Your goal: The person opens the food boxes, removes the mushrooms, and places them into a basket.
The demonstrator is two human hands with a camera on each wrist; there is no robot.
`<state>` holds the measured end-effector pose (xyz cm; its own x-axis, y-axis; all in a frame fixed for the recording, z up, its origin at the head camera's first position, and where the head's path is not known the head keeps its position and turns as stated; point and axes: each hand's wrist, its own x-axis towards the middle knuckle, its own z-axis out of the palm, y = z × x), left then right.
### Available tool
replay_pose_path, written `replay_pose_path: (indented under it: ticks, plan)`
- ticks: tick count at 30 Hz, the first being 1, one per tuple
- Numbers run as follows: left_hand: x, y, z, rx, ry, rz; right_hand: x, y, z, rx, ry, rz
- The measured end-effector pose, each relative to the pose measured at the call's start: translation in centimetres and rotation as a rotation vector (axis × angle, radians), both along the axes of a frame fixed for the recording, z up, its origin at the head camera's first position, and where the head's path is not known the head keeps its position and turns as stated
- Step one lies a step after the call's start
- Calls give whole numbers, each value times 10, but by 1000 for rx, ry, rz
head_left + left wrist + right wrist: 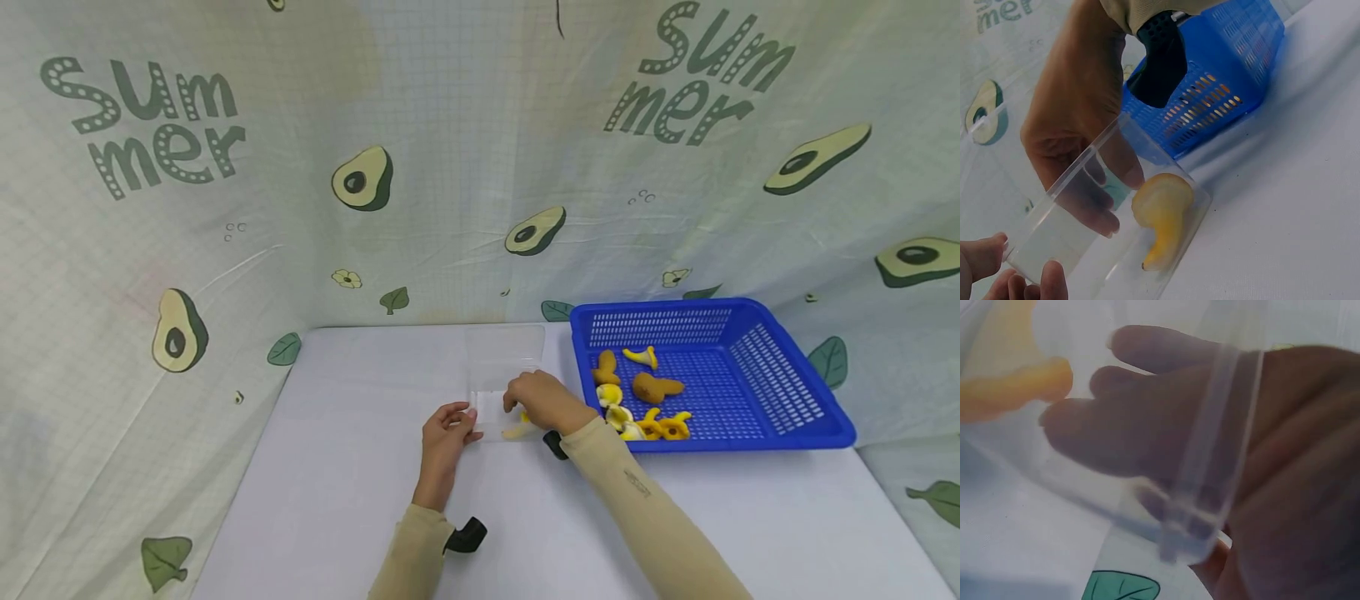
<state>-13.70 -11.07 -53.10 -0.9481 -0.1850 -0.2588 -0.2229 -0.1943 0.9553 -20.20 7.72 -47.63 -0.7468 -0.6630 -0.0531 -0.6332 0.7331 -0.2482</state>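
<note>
A clear plastic box (489,407) stands on the white table with its lid (506,343) laid back behind it. Inside, near one end, lies a yellow mushroom (1166,219) with a pale cap. My left hand (444,446) pinches the box's left edge between thumb and fingers. From the right, my right hand (546,402) reaches down into the box, fingers loosely bent. In the right wrist view, its fingertips (1063,428) show through the clear wall, close to the mushroom's stem (1022,387); they appear to hold nothing.
To the right of the box sits a blue plastic basket (750,400), close to the right forearm. Several brown, yellow and pale mushrooms, among them a brown one (654,388), lie toward its left side. A printed cloth (450,167) hangs behind the table.
</note>
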Motion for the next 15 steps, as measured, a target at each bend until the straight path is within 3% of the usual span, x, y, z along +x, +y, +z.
replay_pose_path:
  ticks: [15]
  plan:
    - [-1, 2, -1, -3, -3, 7, -9, -5, -6, 59, -3, 20]
